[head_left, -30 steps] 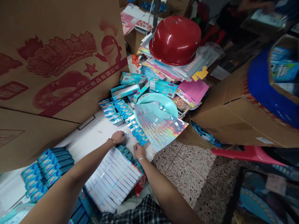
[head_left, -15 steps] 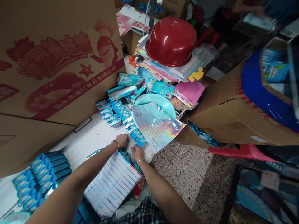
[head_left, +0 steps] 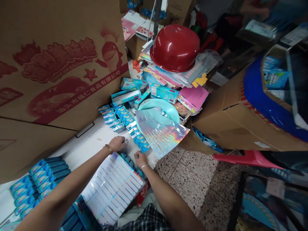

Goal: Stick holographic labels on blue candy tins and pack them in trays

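Observation:
My left hand (head_left: 117, 143), a bracelet at its wrist, is closed just above the white tabletop (head_left: 89, 138). Something small and pale shows at its fingertips, too small to name. To its right, my right hand (head_left: 141, 159) is closed in a loose fist; whatever it may hold is hidden. Below both hands lies a shiny sheet of white strips (head_left: 115, 189), resting on blue small boxes (head_left: 127, 159). Rows of small blue candy boxes (head_left: 141, 141) stand just beyond my hands, some with flaps raised. A holographic sheet (head_left: 161, 134) overlaps a turquoise basin (head_left: 172, 110).
Stacked blue boxes (head_left: 36, 183) stand at the left, before a big printed carton (head_left: 62, 80). A red basin (head_left: 175, 48) sits upside down on piled card sheets (head_left: 166, 75). Larger cartons (head_left: 223, 125) and a pink stool (head_left: 250, 158) are at the right. Another person's arm (head_left: 255, 12) shows at top right.
My left hand has moved left, away from the right hand and the box rows. My right hand has shifted only slightly. The view has turned a little.

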The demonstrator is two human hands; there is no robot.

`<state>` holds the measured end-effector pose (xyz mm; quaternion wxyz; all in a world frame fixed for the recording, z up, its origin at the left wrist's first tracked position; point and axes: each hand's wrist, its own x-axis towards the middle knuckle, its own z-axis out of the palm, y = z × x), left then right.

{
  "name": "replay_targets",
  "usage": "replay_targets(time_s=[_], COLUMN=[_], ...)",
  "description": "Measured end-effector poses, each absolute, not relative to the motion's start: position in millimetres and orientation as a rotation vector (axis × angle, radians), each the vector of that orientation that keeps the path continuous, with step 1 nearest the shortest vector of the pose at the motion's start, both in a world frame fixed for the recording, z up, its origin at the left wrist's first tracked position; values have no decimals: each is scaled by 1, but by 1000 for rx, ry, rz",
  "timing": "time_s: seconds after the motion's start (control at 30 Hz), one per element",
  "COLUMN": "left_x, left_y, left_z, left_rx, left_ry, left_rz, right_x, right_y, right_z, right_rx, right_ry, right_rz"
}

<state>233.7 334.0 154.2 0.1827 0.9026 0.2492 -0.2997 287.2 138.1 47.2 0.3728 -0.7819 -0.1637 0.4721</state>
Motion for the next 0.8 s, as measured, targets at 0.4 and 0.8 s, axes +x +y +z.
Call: replay_targets(time_s=[0.4, 0.8], left_x=[173, 162], left_y=[259, 227], left_z=[295, 296], left_rx=[3021, 3010], left_ry=[-100, -215], left_rz=[-267, -249], right_x=[293, 297], right_y=[139, 114], right_z=[162, 208], right_rx=[-821, -1383], right_ry=[144, -245], right_rz=[1674, 1446])
